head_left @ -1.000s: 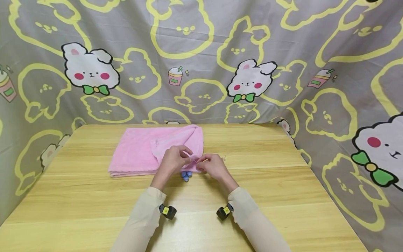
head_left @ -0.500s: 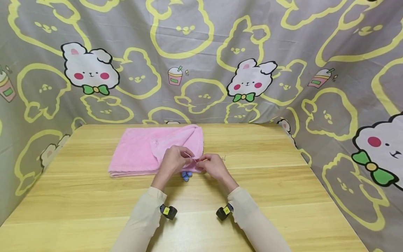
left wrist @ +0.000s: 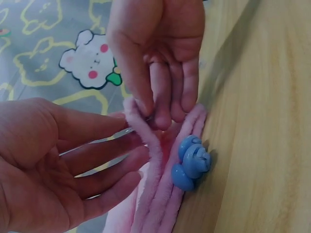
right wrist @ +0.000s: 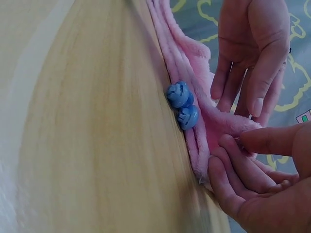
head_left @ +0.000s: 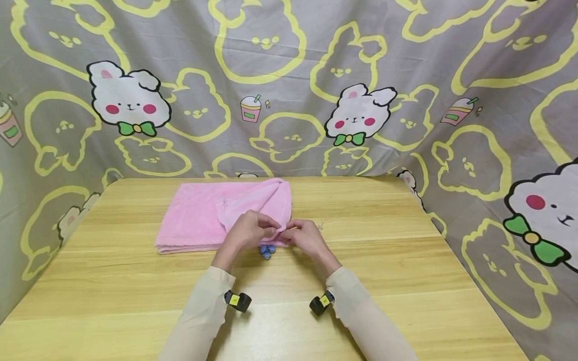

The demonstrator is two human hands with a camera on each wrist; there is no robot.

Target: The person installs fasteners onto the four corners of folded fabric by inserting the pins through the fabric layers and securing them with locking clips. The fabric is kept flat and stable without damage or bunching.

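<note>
Right wrist view: towel runs from top centre to lower right, where right hand pinches its edge; left hand, upper right, has fingers nearly straight.

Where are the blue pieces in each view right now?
Head: blue pieces below centre, slightly left.
Left wrist: blue pieces right of centre, lower half.
Right wrist: blue pieces near centre, slightly right and above.
Shared landmark: the pink cloth beside them.
</note>
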